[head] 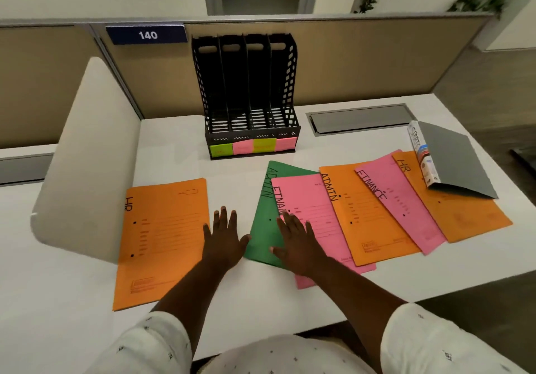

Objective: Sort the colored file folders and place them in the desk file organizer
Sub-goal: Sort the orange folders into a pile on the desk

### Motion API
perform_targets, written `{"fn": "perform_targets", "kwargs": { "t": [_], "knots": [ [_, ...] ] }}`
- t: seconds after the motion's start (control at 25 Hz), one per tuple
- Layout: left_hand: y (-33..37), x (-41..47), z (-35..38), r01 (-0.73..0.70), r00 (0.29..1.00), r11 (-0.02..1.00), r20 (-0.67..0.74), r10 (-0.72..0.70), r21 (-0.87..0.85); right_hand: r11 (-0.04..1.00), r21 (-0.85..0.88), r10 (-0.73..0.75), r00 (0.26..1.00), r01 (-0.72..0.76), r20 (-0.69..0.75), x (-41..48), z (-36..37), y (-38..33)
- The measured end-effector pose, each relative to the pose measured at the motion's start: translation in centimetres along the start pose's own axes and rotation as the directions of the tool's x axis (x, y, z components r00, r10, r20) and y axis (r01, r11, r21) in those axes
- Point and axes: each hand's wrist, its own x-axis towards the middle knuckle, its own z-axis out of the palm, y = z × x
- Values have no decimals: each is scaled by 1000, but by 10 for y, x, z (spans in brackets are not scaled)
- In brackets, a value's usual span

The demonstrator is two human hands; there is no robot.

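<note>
Head cam, left hand (223,238) flat on white desk (72,301), fingers spread, right hand (295,244) spread flat on pink card folder (311,214), black mesh organizer (249,95) at back edge.

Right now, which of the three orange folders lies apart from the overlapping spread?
The orange folder marked HR at the far left, beside the left hand. It overlaps nothing; the orange ADMIN folder and the other orange HR folder sit in the fanned pile.

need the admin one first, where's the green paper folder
In the head view the green paper folder lies mid-desk before the black mesh organizer, partly under a pink paper folder, between both hands.
</note>
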Motion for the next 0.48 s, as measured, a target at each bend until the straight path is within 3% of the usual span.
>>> {"fn": "perform_targets", "kwargs": {
  "t": [0.48],
  "knots": [
    [185,29,47,-6,1000,999,-3,6,-38,1000,24,18,1000,-17,-7,-23,-23,183]
  ]
}}
